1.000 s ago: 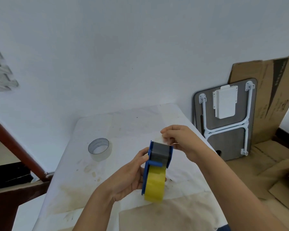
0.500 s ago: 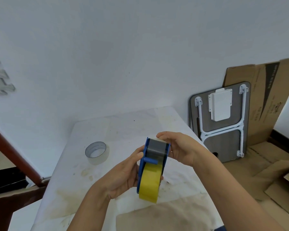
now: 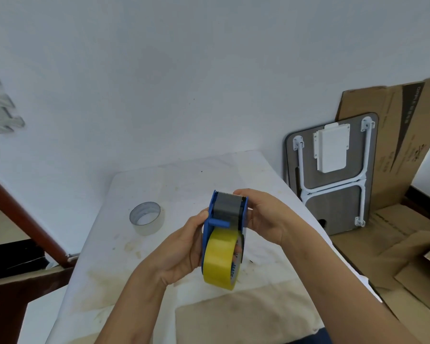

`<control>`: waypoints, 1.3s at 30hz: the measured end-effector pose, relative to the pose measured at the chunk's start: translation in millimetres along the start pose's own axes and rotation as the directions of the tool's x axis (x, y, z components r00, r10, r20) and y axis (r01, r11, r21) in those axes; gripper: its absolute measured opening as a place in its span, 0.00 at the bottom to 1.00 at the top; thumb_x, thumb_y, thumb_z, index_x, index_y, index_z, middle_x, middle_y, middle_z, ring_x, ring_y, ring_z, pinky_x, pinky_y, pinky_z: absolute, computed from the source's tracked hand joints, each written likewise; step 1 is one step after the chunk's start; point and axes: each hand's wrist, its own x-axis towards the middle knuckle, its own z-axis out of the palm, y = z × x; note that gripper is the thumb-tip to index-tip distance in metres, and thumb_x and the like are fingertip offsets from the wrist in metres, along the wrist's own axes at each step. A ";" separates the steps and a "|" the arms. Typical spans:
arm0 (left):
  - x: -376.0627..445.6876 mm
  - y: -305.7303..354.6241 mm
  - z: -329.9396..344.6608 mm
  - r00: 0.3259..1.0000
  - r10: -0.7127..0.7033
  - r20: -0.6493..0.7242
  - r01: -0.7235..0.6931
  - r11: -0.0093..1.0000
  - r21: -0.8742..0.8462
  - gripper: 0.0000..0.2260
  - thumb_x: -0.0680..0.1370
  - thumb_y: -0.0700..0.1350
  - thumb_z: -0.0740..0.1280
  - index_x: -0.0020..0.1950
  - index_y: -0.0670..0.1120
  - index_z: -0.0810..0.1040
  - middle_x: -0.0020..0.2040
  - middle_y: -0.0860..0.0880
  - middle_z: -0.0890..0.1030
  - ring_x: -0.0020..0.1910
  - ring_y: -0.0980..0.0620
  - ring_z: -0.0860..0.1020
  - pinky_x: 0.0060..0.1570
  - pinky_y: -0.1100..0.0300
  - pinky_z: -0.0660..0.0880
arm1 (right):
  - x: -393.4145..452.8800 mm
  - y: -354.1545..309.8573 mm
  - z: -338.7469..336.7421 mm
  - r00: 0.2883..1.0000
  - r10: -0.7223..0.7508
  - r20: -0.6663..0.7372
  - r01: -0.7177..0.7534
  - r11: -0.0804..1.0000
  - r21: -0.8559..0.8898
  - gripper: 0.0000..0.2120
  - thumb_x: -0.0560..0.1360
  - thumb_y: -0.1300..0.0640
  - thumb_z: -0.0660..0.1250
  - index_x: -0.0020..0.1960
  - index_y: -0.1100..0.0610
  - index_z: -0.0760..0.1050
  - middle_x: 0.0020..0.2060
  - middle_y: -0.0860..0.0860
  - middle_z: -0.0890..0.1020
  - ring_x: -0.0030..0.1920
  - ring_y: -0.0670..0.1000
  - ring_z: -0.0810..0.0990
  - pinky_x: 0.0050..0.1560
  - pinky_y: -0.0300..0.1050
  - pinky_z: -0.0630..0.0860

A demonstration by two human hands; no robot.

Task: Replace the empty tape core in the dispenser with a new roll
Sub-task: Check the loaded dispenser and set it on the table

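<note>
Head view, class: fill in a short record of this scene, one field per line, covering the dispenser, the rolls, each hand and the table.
dispenser: blue tape dispenser, held upright above the table
new roll: yellow tape roll, mounted in the dispenser
old core: empty tape core, lying on the table, apart from the hands
left hand: left hand, grip on the dispenser's side
right hand: right hand, fingertips at the toothed cutter end
table: white cloth-covered table, stained
</note>
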 end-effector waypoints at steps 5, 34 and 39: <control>0.0 -0.2 0.2 0.999 -0.026 -0.036 0.024 0.999 -0.048 0.28 0.79 0.61 0.58 0.69 0.44 0.78 0.58 0.33 0.83 0.50 0.40 0.85 0.57 0.44 0.80 | -3.1 -1.1 -0.5 0.996 -0.085 0.035 0.087 0.994 -0.068 0.11 0.79 0.59 0.61 0.51 0.60 0.82 0.46 0.55 0.83 0.47 0.52 0.79 0.42 0.44 0.80; -3.7 17.5 0.6 0.928 0.004 -0.374 0.191 0.854 0.484 0.30 0.77 0.52 0.72 0.76 0.55 0.63 0.56 0.48 0.83 0.55 0.50 0.82 0.52 0.54 0.83 | 4.7 38.4 -5.8 0.962 -0.263 0.068 0.242 0.717 -0.654 0.34 0.77 0.65 0.64 0.76 0.44 0.56 0.67 0.49 0.72 0.55 0.51 0.74 0.42 0.36 0.77; -1.7 14.9 -5.0 0.914 0.002 -0.406 0.187 0.886 0.424 0.34 0.76 0.47 0.73 0.79 0.52 0.61 0.57 0.45 0.83 0.54 0.46 0.84 0.50 0.52 0.84 | 6.2 41.1 -3.7 0.960 -0.275 0.057 0.231 0.659 -0.716 0.35 0.75 0.64 0.67 0.76 0.46 0.57 0.64 0.50 0.74 0.53 0.52 0.75 0.44 0.40 0.77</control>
